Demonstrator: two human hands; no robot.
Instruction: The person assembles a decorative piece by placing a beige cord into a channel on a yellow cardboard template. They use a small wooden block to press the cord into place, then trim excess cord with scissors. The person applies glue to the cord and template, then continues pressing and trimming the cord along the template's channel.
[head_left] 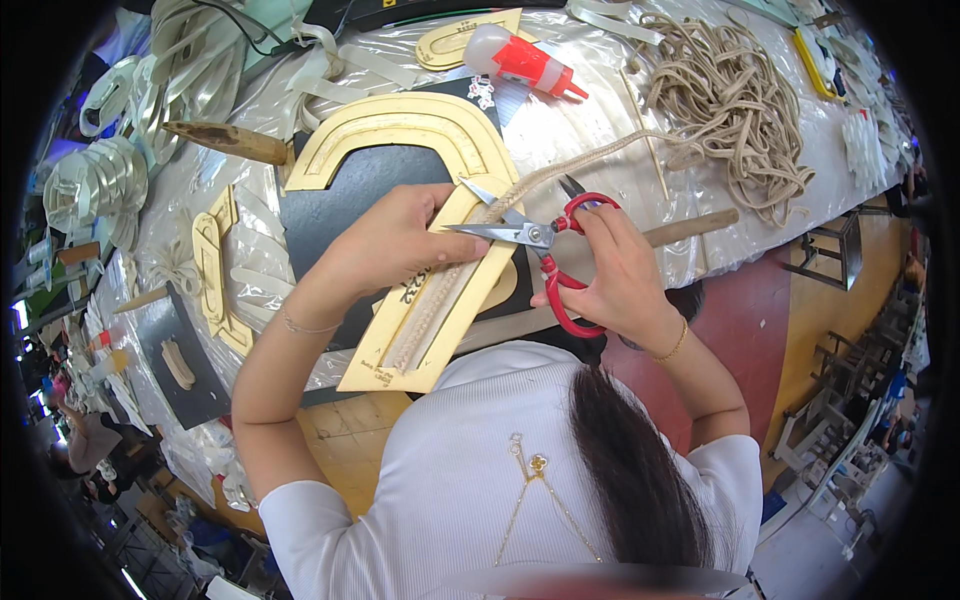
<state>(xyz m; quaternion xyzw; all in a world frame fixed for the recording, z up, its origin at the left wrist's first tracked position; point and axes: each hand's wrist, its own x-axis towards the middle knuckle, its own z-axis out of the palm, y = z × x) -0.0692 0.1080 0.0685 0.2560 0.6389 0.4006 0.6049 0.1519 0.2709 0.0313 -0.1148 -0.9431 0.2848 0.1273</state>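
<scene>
My left hand grips the edge of a long pale-yellow template, thumb on top. Along the template's slot lies a beige braided cord, which leads up and right to a tangled heap of the same cord. Red-handled scissors are in my right hand, its fingers through the loops. Their blades are spread over the template, with the cord between them close to my left fingertips. A curved part of yellow template rests on a black board beyond my left hand.
A bottle with a red label and nozzle lies at the back. A pointed wooden stick is on the left, and a wooden rod on the right. Smaller yellow templates and white strip rolls lie farther left. Plastic sheeting covers the table.
</scene>
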